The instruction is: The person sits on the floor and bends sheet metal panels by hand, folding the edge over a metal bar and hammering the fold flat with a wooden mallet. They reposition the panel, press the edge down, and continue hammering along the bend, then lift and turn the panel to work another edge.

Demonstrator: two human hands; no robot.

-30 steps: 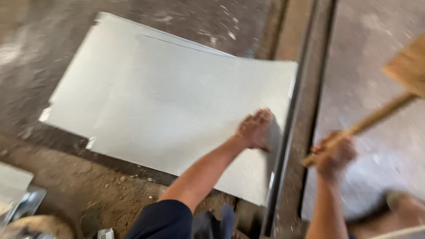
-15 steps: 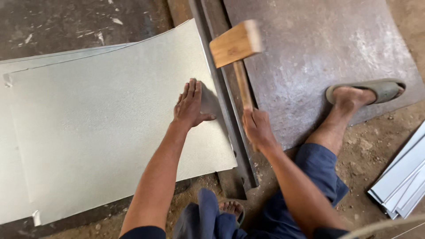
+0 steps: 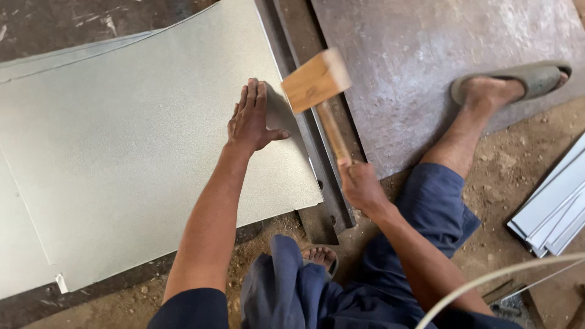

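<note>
My mallet (image 3: pixel 317 82) head is pale tan wood; the sheet metal (image 3: pixel 140 164) beside it, dull speckled grey; my trousers (image 3: pixel 420 213), navy.

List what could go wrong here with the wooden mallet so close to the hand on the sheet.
1. The left hand presses the thin grey metal sheet flat right beside the wooden mallet; a stray blow might hit its fingers.
2. The right hand grips the handle at its end, so the head may glance off the dark steel rail.
3. The sheet's bare edge could cut.

One head-worn view — looking steeply down, close over the floor work.
</note>
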